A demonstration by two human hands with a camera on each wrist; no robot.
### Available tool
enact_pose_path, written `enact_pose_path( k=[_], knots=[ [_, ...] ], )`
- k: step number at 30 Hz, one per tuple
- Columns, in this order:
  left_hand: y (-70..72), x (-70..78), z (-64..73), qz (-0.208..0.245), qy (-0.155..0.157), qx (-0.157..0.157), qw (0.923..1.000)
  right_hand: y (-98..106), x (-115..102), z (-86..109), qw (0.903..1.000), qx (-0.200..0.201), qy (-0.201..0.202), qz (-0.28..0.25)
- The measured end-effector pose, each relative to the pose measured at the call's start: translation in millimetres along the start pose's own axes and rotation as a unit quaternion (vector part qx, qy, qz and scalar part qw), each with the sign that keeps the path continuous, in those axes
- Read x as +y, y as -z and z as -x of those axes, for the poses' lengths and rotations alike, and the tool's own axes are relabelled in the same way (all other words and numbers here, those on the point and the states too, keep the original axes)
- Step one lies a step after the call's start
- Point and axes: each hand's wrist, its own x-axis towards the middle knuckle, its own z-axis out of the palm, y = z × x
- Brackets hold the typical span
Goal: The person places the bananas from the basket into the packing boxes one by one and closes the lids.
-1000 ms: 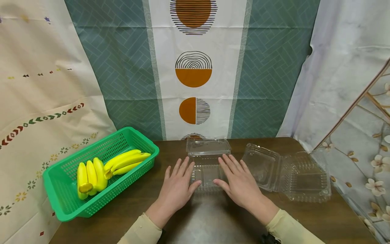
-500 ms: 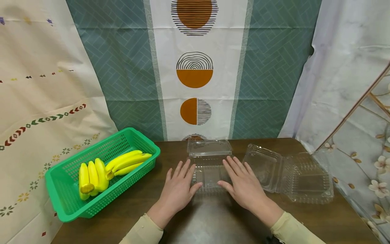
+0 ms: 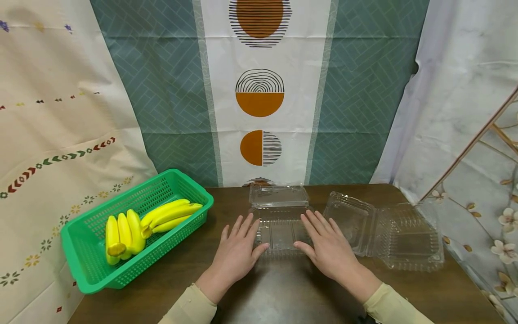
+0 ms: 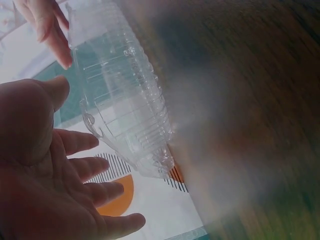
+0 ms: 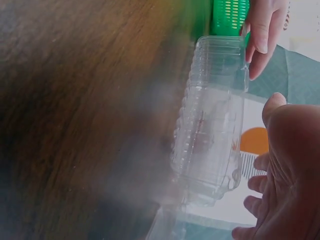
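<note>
Straight ahead on the table lies a clear plastic clamshell box (image 3: 279, 229), its lid (image 3: 279, 195) folded back toward the curtain. My left hand (image 3: 236, 249) is at the box's left side, palm down with fingers spread. At its right side my right hand (image 3: 329, 247) is held the same way. Neither hand grips anything; whether a fingertip touches the rim I cannot tell. In the left wrist view the ribbed wall of the box (image 4: 130, 100) stands just beyond the fingers. The right wrist view shows the box (image 5: 210, 120) beside the right hand's thumb.
A green plastic basket (image 3: 77, 265) stands at the left, holding two bunches of yellow bananas (image 3: 125, 236). A second clear clamshell box (image 3: 408, 236) lies unfolded at the right. Patterned curtains (image 3: 170, 90) hang behind the wooden table (image 3: 279, 292).
My right hand has shifted slightly to the right, widening the gap between the hands. The left hand, boxes and basket stay put, though the view has turned a little.
</note>
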Motion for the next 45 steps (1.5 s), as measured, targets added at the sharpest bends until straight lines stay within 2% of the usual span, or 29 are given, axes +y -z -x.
enact_pose_path(
  k=[21, 33, 45],
  knots=[
    [-1.6, -1.6, 1.2, 0.02, 0.006, -0.025, 0.9995, -3, 7, 5.8, 0.9993, -0.028, -0.013, -0.019],
    [-3.1, -2.5, 3.3, 0.018, -0.001, -0.024, 0.9996, -8, 10, 7.1, 0.9993, -0.031, -0.005, -0.022],
    [-2.4, -3.5, 4.6, 0.022, 0.002, -0.032, 0.9992, -11, 13, 5.8, 0.9988, -0.038, -0.017, -0.026]
  ],
)
